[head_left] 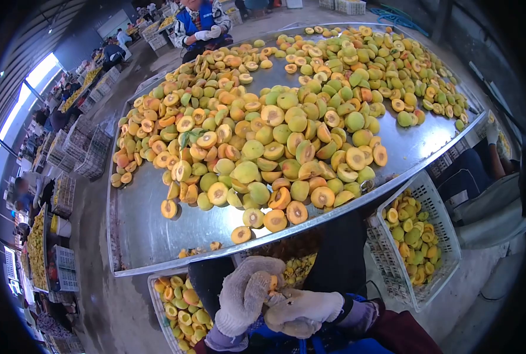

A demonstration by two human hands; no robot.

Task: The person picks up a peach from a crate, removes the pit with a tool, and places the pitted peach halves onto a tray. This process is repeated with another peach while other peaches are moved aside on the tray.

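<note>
Both my hands are in light knitted work gloves, held together above my lap in front of the table's near edge. My left hand (244, 293) is closed around a small orange piece of peach (273, 284), mostly hidden by the fingers. My right hand (303, 311) is closed with its fingertips against the left; what it grips, if anything, is hidden. Beyond them a large heap of halved yellow-green peaches (257, 150) covers much of the metal table (151, 233). Several halves lie cut side up, some with the stone showing.
Crates of peach halves stand by my legs: a left crate (158, 301) and a right crate (446, 236). More fruit shows in a container (298, 270) under the table edge. A person in a blue vest (201, 20) works opposite; another person's leg (469, 174) is at right.
</note>
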